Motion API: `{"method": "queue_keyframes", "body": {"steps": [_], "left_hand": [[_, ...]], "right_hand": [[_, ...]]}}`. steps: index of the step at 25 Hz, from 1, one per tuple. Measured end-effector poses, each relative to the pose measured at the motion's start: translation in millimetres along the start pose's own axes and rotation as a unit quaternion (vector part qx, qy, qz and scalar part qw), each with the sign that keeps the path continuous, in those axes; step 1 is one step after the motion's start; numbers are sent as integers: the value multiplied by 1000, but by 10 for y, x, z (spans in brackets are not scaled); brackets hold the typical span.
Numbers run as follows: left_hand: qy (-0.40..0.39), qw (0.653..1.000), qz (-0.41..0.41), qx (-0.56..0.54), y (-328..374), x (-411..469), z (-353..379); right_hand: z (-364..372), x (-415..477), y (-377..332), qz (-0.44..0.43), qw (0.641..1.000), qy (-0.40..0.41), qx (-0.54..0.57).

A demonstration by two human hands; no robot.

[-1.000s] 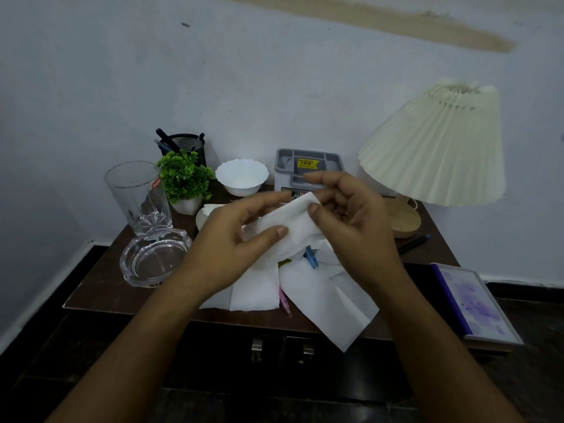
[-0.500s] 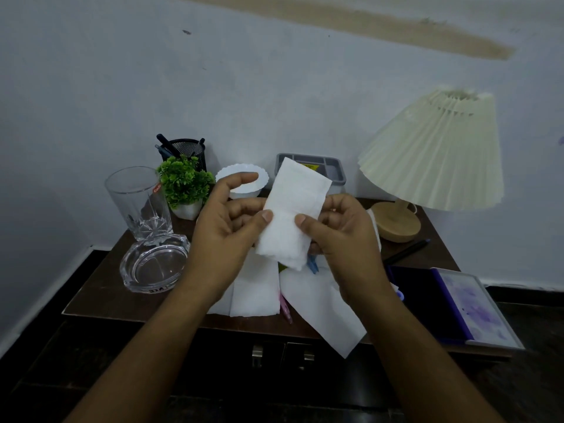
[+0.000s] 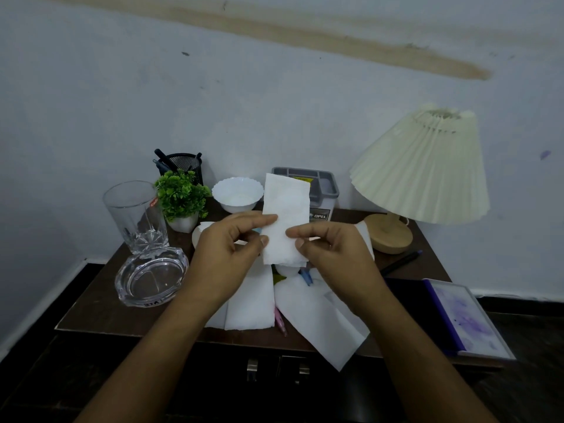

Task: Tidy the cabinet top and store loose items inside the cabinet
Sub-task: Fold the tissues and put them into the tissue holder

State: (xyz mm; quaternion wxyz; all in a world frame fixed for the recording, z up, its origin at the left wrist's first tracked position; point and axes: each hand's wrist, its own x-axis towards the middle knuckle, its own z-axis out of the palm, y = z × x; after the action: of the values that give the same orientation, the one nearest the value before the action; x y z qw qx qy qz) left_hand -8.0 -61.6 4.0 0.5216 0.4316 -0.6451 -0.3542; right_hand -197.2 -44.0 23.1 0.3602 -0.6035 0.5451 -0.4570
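A folded white tissue [image 3: 285, 215] stands upright in the air above the dark wooden cabinet top [image 3: 100, 306]. My left hand [image 3: 225, 257] pinches its left edge between thumb and forefinger. My right hand [image 3: 332, 254] pinches its right edge the same way. Below the hands lie more white tissues [image 3: 250, 303], one of them [image 3: 323, 328] hanging over the front edge. A pink pen [image 3: 280, 320] and a blue clip [image 3: 306, 276] peek out from between them.
On the left stand a tall glass [image 3: 135, 215], a glass ashtray [image 3: 152, 276], a small green plant [image 3: 183, 198] and a mesh pen holder [image 3: 183, 163]. Behind are a white bowl [image 3: 237, 195] and a grey organiser box [image 3: 320, 190]. A lamp [image 3: 421, 169], black pen [image 3: 399, 262] and purple notebook [image 3: 460, 319] occupy the right. Cabinet door handles [image 3: 276, 369] show below.
Both hands have lifted the tissue off the pile, folded it into a narrow upright strip, and now pinch it at its lower sides.
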Motion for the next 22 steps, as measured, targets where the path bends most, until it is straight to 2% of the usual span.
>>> {"method": "queue_keyframes", "body": {"steps": [3, 10, 15, 22], "left_hand": [[-5, 999, -23, 27, 24, 39, 39], [-28, 996, 21, 86, 221, 536, 149], [-37, 984, 47, 169, 261, 1163, 252], [-73, 978, 54, 187, 17, 1590, 359]], "right_hand": [[6, -2, 16, -43, 995, 26, -90], [16, 324, -85, -155, 976, 20, -150], [-26, 844, -170, -135, 963, 46, -229], [-96, 1166, 28, -132, 952, 69, -269]]}}
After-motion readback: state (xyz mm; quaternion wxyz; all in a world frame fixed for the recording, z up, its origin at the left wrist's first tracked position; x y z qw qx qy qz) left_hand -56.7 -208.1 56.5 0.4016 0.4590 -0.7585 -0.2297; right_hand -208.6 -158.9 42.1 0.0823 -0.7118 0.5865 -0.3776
